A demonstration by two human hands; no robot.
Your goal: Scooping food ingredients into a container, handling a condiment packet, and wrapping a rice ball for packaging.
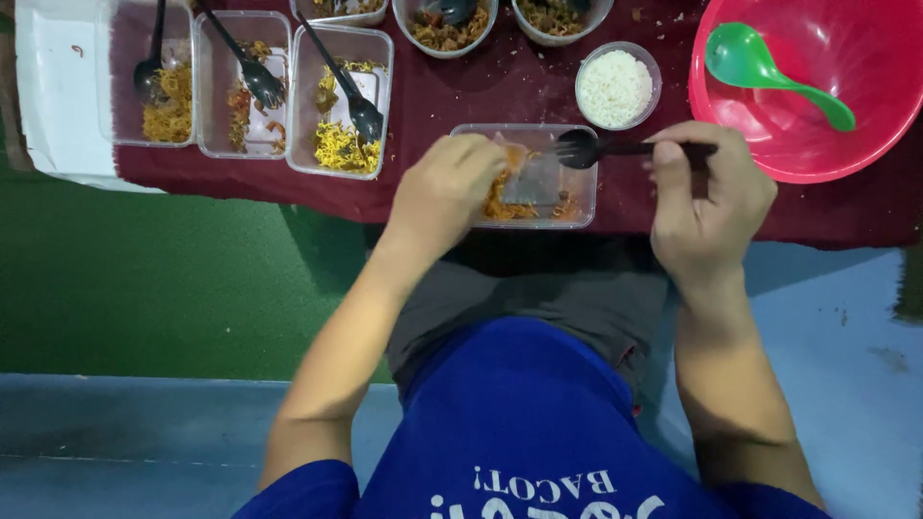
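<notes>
Portioning step: right hand (710, 197) gripping black fork (615, 149), left hand (444, 192) pinching food over clear tray (538, 216); next, careful placing.

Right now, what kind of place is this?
Probably a food-packing or serving station. Clear rectangular containers of yellow noodles with black spoons line a maroon-covered table. The right hand holds a black spoon over a part-filled container. A red basin holds a green ladle.
</notes>
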